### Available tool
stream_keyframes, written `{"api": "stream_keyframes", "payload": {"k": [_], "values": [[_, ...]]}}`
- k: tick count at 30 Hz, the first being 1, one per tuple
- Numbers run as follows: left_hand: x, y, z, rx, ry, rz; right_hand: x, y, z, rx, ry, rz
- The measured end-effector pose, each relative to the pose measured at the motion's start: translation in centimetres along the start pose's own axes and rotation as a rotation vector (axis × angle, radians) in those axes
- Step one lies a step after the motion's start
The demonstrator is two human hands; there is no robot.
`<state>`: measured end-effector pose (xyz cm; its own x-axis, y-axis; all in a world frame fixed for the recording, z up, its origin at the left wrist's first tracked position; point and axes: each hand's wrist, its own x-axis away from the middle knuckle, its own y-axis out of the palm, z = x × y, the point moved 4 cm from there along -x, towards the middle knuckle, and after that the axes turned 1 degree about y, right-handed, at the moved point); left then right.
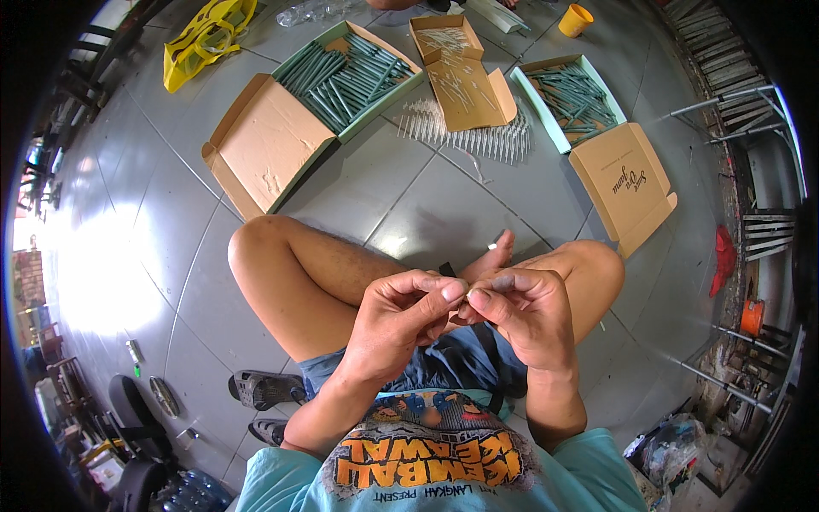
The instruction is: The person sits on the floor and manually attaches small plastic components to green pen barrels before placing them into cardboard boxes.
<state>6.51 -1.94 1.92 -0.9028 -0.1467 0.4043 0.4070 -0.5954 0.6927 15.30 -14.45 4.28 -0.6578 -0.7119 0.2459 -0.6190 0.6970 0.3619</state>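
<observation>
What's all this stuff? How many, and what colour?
Open boxes: three, brown, two mint-sided, floor ahead
Sticks: many, dark green, outer two boxes
Thin pieces: many, whitish, in and beside middle box
Bag: one, yellow, upper left
Cup: one, orange, upper right
Sandals: two, dark, lower left
Crumpled thing: one, red, far right
Clutter: count unclear, mixed colours, both edges
Shirt: one, turquoise, bottom
Legs: two, bare, middle
Left hand: one, bare, centre
Right hand: one, bare, beside left hand

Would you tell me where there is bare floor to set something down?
The floor looks bare between the left box and the crossed legs. Another free patch lies left of that box, below the yellow bag, partly in glare. It's crowded around the middle box, where thin white pins spread beside it, and where the left hand and right hand meet.
</observation>
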Motion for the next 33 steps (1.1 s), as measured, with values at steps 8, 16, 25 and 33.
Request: {"api": "stream_keyframes", "payload": {"k": [8, 16, 25, 33], "values": [[-0.14, -0.43, -0.44, 0.010, -0.009, 0.018, -0.02, -0.05, 0.17, -0.009, -0.050, -0.006], [-0.20, -0.34, -0.50, 0.017, 0.004, 0.010, -0.03, -0.07, 0.18, -0.005, -0.033, -0.005], [-0.13, -0.30, -0.45, 0.017, 0.003, 0.008, 0.07, -0.11, 0.35, -0.010, -0.038, 0.013], [-0.07, -0.15, -0.29, 0.012, 0.001, 0.000, 0.06, -0.13, 0.42, 0.001, -0.047, -0.001]]}}
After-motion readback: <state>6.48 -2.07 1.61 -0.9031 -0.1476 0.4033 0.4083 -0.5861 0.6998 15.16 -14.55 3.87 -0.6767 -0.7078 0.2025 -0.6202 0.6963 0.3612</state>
